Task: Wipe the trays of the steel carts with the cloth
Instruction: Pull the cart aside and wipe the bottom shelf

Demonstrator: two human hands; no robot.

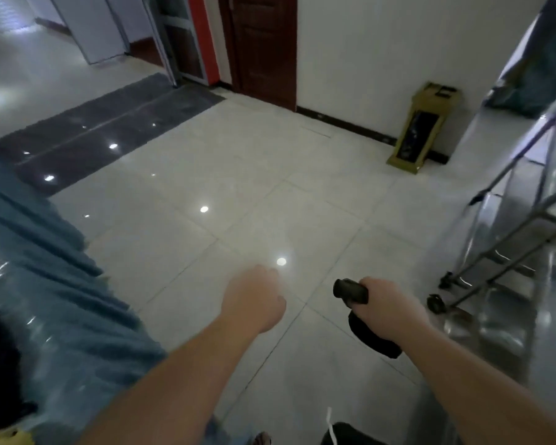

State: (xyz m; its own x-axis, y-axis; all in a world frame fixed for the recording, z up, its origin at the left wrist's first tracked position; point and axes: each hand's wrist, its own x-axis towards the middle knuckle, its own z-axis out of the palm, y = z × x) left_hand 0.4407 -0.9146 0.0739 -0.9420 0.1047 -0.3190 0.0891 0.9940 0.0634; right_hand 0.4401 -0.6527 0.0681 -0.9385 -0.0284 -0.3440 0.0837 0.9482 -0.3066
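Note:
My right hand (pixel 386 300) grips a dark cloth (pixel 371 338); a rolled end sticks out left of the fist and the rest hangs below it. My left hand (pixel 254 301) hangs over the floor with fingers loosely curled, holding nothing. A steel cart (pixel 507 226) stands at the right edge, with shiny trays, slanted rails and small black wheels near the floor. Both hands are left of the cart and apart from it.
A glossy tiled floor (pixel 238 194) spreads ahead with a dark mat (pixel 103 130) at the back left. A brass-coloured bin (pixel 421 130) stands by the wall beside a brown door (pixel 264 49). A blue cloth-covered table (pixel 45 284) lies on the left.

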